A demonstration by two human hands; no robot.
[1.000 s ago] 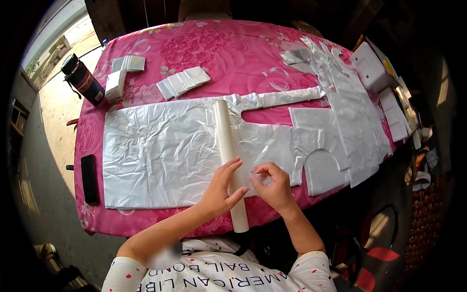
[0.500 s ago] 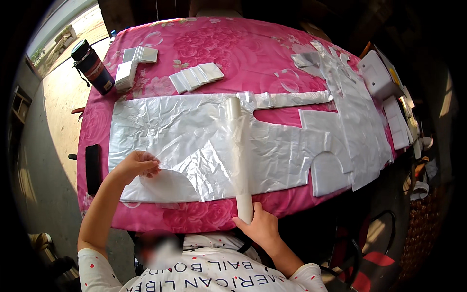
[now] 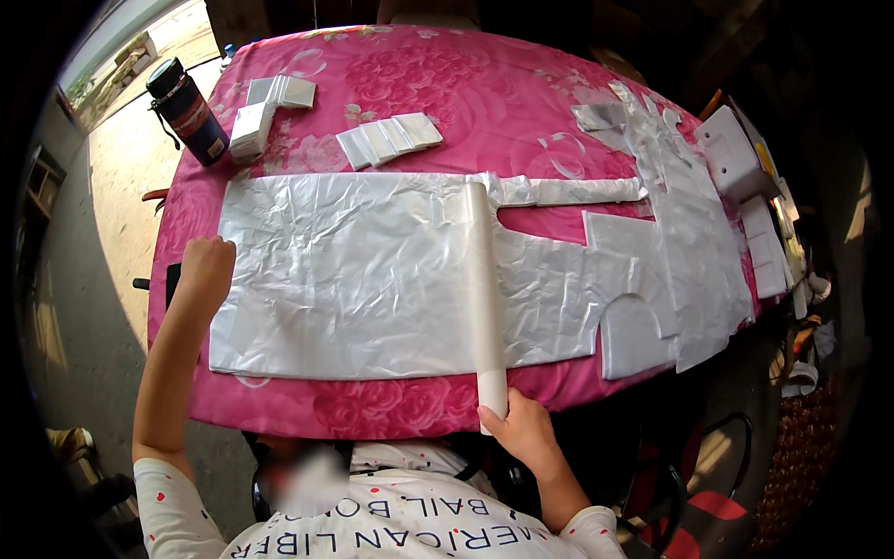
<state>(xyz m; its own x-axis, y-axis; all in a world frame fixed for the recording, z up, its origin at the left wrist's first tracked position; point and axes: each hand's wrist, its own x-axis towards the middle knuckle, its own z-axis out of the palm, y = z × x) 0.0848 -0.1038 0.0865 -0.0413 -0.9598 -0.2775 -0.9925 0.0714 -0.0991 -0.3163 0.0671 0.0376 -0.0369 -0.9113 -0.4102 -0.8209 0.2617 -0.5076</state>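
Observation:
A white vest-style plastic bag (image 3: pixel 354 289), one of what looks like a flat stack, lies wrinkled across the table with its cut-out handles to the right. My left hand (image 3: pixel 207 265) is closed at the bag's left edge, fingertips pinching the plastic there. Across the bag, near the handles, rests a long pale roll (image 3: pixel 486 279). Its near end juts past the table's front edge, where my right hand (image 3: pixel 521 429) grips it. The roll's surface is smooth, with a film-like sheen on its upper part.
More white plastic sheets (image 3: pixel 694 252) cover the table's right side. Small folded packets (image 3: pixel 389 140) lie at the back, with others (image 3: pixel 251 130) beside a dark flask (image 3: pixel 189 116). White boxes (image 3: pixel 731 149) stand at the right edge. A pink floral cloth (image 3: pixel 400 79) covers the table.
My left hand has moved left and away from me to the bag's edge. The lifted, see-through film now lies flat. With my right hand, the roll has shifted slightly right.

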